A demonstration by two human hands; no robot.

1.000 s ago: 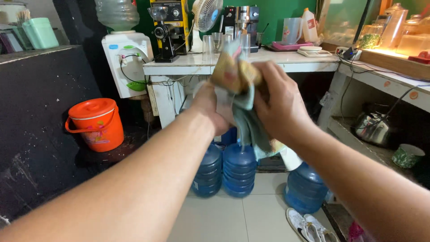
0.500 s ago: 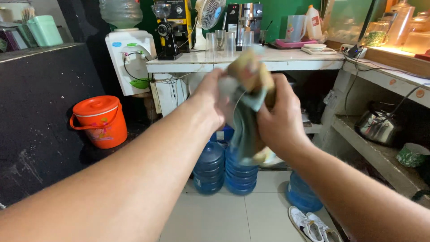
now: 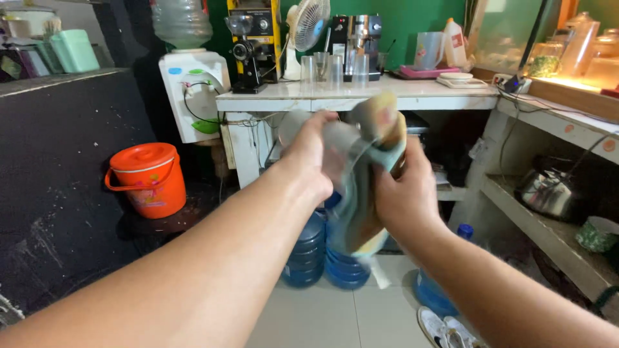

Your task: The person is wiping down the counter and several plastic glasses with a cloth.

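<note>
Head view: both hands are raised at chest height, the left hand (image 3: 316, 154) closed around a blurred clear glass (image 3: 335, 138) and the right hand (image 3: 403, 193) gripping a grey-green cloth (image 3: 361, 193) wrapped against it. Behind them stands a white tiled counter (image 3: 412, 100); blue plastic water jugs (image 3: 309, 248) sit below, an orange lidded bucket (image 3: 147, 179) to the left.

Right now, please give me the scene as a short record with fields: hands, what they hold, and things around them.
left hand: grips a blurred clear glass
right hand: holds a grey-green cloth against the glass
cloth: hangs down below both hands
behind: white counter with a coffee machine and a small fan
left side: orange lidded bucket, water dispenser
floor: blue water jugs
</note>
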